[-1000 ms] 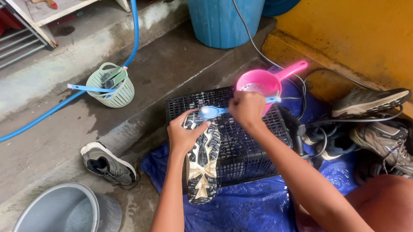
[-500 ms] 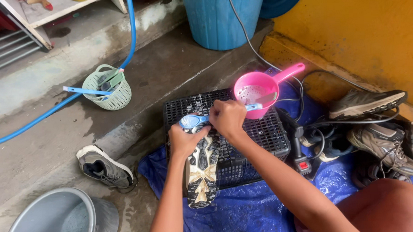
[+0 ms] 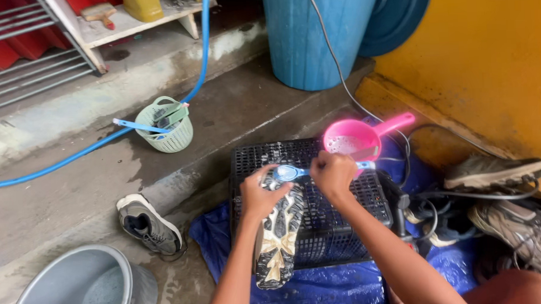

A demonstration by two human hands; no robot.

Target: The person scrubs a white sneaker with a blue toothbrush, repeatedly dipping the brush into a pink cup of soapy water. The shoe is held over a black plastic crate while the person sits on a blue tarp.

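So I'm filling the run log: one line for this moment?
left hand holds shoe | right hand holds brush | on crate

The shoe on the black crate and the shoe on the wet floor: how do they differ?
The shoe on the crate lies sole up, its tread showing; the shoe on the floor sits upright, opening up. The left hand holds the crate shoe while the right hand presses a blue brush to it; the floor shoe lies untouched beside the metal basin. Both look like worn sneakers.

Muddy shoe (image 3: 278,238) sole-up on black crate (image 3: 345,227), blue brush (image 3: 290,171) at toe.
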